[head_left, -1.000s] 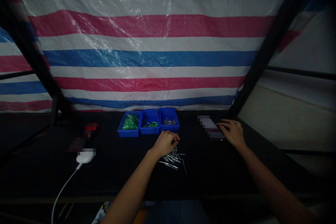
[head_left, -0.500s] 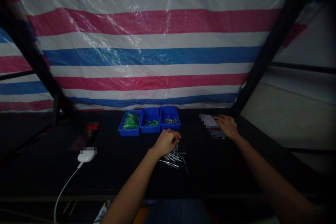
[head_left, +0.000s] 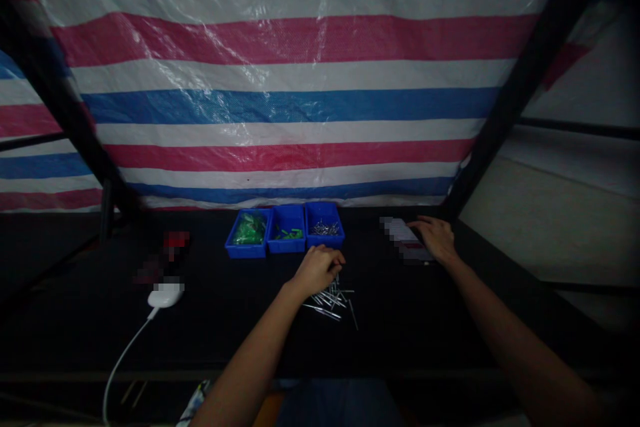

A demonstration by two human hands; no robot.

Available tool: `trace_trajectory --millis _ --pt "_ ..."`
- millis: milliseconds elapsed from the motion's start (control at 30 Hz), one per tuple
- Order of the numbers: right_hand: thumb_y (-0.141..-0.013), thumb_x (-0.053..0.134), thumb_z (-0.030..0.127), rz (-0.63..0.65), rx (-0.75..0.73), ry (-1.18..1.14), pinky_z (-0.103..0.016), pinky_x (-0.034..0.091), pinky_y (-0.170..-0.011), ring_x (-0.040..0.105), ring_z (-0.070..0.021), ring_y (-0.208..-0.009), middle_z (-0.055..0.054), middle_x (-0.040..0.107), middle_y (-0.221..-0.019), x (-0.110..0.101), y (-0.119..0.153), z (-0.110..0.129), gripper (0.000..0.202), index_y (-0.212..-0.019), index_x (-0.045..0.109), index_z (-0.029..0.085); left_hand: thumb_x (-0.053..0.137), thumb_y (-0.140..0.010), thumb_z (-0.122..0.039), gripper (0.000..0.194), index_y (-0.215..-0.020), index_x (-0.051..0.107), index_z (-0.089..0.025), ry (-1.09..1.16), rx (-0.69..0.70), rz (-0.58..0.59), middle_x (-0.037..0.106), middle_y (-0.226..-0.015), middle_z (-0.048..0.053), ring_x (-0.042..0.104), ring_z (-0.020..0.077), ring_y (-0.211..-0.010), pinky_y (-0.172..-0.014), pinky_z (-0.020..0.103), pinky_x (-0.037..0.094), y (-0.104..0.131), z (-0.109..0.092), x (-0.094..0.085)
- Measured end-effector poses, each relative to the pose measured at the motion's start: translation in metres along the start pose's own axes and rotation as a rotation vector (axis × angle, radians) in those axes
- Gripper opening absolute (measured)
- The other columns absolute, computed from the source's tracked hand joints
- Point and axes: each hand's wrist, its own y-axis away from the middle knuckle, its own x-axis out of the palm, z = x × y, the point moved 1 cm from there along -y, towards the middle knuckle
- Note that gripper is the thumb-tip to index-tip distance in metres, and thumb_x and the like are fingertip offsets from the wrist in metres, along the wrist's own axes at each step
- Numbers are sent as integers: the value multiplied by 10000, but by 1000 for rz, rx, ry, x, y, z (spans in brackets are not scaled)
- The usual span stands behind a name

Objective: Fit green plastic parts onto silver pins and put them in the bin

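Observation:
My left hand (head_left: pixel 320 267) is above a loose pile of thin shiny metal rods (head_left: pixel 330 299) on the black table. Its fingers are curled together; whether anything is inside them is hidden. Further right, my right hand (head_left: pixel 436 237) rests at the edge of a flat, blurred-out rectangular thing (head_left: pixel 404 235), pale at the top and dark reddish below. The fingers there are stretched out over its right side. Just beyond my left hand stands a blue bin (head_left: pixel 326 241) with small metal pieces in it.
A blue bin (head_left: pixel 287 247) with a few green pieces and another blue bin (head_left: pixel 246 252) with a green plastic-wrapped bundle adjoin it. At left lie a white device (head_left: pixel 165 296) with a cable and a blurred red item (head_left: pixel 176 241). Striped sheeting (head_left: pixel 300 107) hangs behind.
My right hand has shifted slightly, its fingers drawing a little back to the right over the flat thing. My left hand and the rods look unmoved.

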Motion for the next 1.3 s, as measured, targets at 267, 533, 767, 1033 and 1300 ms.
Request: trace_trajectory --millis 267,533,767,1033,1300 --pt "-853 259 394 30 3 3 -495 329 -873 371 -301 -1093 -5 536 -1176 2 1 0 421 -1032 638 353 516 -786 -177 141 -910 576 -206 -22 -19 25 619 -834 -2 520 172 -897 -794 296 354 0 -3 -3" --pt "-846 275 380 -13 -35 -12 -494 316 -881 369 -294 -1089 4 524 -1188 -3 3 4 413 -958 670 337 509 -790 -173 147 -918 574 -206 -20 -15 28 621 -844 -1 522 169 -896 -808 297 351 1 -3 -3" --pt "-834 304 368 -72 -2 -87 -479 299 -909 367 -281 -1099 14 543 -1176 -8 8 5 394 -926 684 321 518 -783 -166 141 -907 575 -203 -18 -14 24 623 -838 -2 524 169 -889 -799 296 351 0 -2 -1" --pt "-821 317 326 -62 48 -128 -484 287 -928 375 -277 -1096 32 568 -1143 -15 19 0 388 -847 704 322 514 -786 -166 144 -912 573 -204 -21 -20 26 617 -840 -5 520 167 -889 -791 294 347 0 -2 -2" --pt "-853 297 382 -15 -27 27 -510 332 -889 376 -293 -1096 9 509 -1217 -4 15 1 381 -1003 647 375 509 -792 -173 141 -912 577 -201 -28 -33 38 622 -847 1 521 167 -898 -802 297 346 0 -2 -2"
